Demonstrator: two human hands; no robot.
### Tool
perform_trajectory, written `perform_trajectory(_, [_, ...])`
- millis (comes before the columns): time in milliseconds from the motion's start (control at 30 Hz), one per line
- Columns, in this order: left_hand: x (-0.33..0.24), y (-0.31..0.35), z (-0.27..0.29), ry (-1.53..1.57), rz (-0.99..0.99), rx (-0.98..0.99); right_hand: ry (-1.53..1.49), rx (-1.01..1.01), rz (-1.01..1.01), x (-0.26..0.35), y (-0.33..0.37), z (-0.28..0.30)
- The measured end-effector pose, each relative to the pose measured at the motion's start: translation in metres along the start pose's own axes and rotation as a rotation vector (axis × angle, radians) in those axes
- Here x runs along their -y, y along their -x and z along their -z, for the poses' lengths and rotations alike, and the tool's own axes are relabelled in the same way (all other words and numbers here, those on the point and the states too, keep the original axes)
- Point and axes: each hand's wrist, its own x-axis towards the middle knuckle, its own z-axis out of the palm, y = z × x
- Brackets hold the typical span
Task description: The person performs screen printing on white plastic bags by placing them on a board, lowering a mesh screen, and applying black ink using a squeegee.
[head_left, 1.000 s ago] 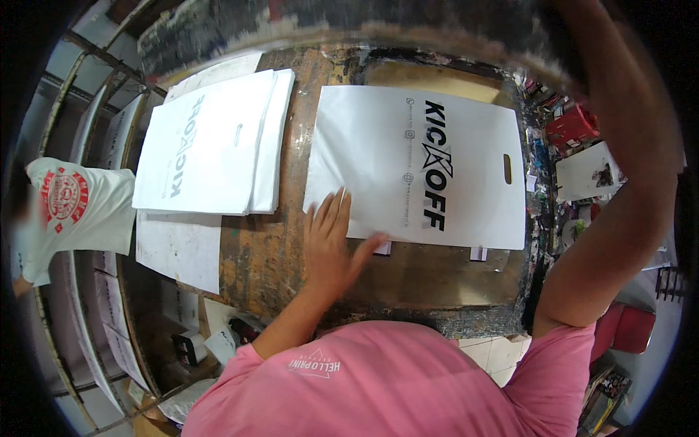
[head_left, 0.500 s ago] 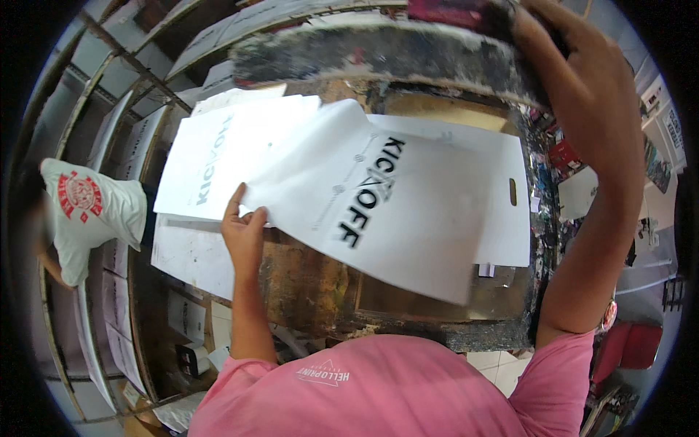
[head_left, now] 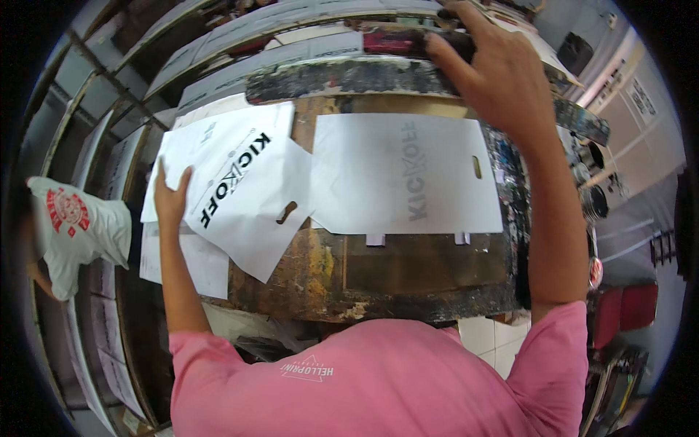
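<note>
My left hand [head_left: 172,198] grips the left edge of a white flat bag [head_left: 255,197] with bold black lettering and a cut-out handle slot. This bag lies slanted, partly lifted, over other white printed sheets [head_left: 171,146]. Its right corner meets a second white bag [head_left: 349,167], whose print shows faintly and whose slot is at the right. Raised at the far side, my right hand [head_left: 502,76] is curled round a dark, magenta-stained bar [head_left: 393,42], its kind unclear. Just nearer is the paint-spattered edge of a frame [head_left: 342,79].
The bags lie on a stained wooden worktable [head_left: 306,284]. Racks with white printed sheets [head_left: 291,51] stand behind and to the left. A person in a white shirt [head_left: 84,218] is at the left. A red chair [head_left: 626,317] stands at the right.
My left hand has carried the printed bag leftward onto the other sheets, uncovering the second bag. My right hand has shifted left in the picture, still raised.
</note>
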Motion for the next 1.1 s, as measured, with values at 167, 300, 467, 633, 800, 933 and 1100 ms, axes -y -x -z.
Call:
perform_trajectory(167, [-0.266,0.147,-0.001,1.699,0.143,0.649,-0.067,0.180,0.097,-0.030,0.071,-0.015])
perform_trajectory(300, [-0.241,0.233,-0.018,1.957,0.683,0.669,-0.375,0.868,0.167,-0.043,0.134,-0.023])
perform_trajectory(467, [-0.214,0.274,-0.057,1.652,1.099,0.729,-0.540,0.688,0.000,-0.075,0.182,-0.140])
perform_trajectory(633, [-0.206,0.276,-0.072,1.506,1.257,0.711,-0.354,0.518,0.054,-0.122,0.129,-0.296])
perform_trajectory(800, [-0.202,0.274,-0.081,1.449,1.295,0.747,-0.206,0.487,0.079,-0.163,0.103,-0.375])
perform_trajectory(933, [-0.204,0.277,-0.078,1.350,1.345,0.699,-0.070,0.449,0.060,-0.131,0.116,-0.379])
perform_trajectory(1100, [-0.207,0.278,-0.078,1.348,1.344,0.689,-0.157,0.472,0.065,-0.097,0.168,-0.319])
